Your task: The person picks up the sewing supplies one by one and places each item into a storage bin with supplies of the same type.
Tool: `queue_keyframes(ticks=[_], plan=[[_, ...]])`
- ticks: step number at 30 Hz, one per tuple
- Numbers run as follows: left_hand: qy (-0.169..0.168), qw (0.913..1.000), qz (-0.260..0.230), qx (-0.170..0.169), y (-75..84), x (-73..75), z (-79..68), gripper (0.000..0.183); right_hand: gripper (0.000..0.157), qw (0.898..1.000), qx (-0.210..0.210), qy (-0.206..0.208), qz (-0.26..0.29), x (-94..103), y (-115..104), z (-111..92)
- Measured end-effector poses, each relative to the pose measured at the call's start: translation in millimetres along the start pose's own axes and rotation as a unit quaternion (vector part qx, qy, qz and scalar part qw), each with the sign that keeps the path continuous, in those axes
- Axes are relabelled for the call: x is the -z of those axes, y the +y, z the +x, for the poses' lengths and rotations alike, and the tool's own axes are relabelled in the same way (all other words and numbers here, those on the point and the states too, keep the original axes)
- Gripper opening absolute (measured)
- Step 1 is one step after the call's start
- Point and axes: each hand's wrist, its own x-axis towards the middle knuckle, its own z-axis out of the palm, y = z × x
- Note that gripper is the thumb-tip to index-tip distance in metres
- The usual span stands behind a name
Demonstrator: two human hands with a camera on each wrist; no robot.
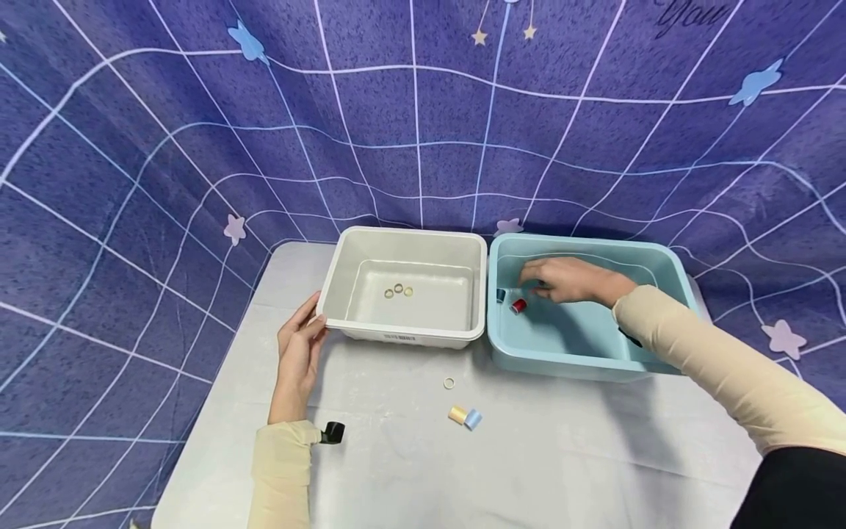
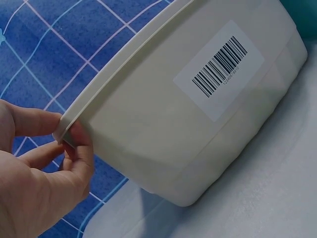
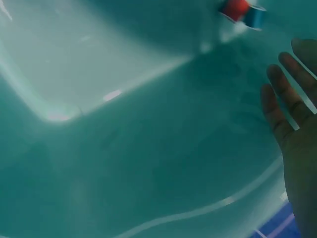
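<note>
My left hand (image 1: 300, 353) pinches the left front corner of the white bin's rim; in the left wrist view thumb and fingers (image 2: 79, 153) are bent about that rim. Three small rings (image 1: 398, 289) lie on the floor of the white bin (image 1: 403, 323). Inside the blue bin (image 1: 562, 360), my right hand (image 1: 562, 279) hovers with extended fingers, holding nothing visible. Below its fingertips are a red thread spool (image 1: 518, 306) and a dark teal spool (image 1: 500, 295). The right wrist view shows the red spool (image 3: 235, 9) and teal spool (image 3: 254, 18) side by side, apart from the fingers.
On the table (image 1: 396, 455) in front of the bins lie a pale ring (image 1: 449, 383), a yellow spool (image 1: 457, 414) and a light blue spool (image 1: 473, 419). A barcode label (image 2: 219, 69) marks the white bin's front. Behind the bins hangs a purple-blue patterned cloth (image 1: 449, 169).
</note>
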Motion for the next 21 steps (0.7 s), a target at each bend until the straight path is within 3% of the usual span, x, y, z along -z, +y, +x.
queue_keyframes(ticks=[9, 14, 21], plan=[[0.004, 0.9999, -0.011, 0.002, -0.8, -0.8, -0.4, 0.052, 0.026, 0.999, -0.012, 0.022, -0.035, 40.6, -28, -11], [0.005, 0.9999, -0.015, 0.003, 0.0, -0.8, -0.3, 0.052, 0.028, 0.998, -0.016, 0.034, -0.042, 52.2, -43, -20], [0.004, 0.9999, -0.014, 0.005, 0.4, -0.8, -0.8, 0.052, 0.031, 0.996, 0.009, 0.085, -0.037, 62.5, -68, -36]])
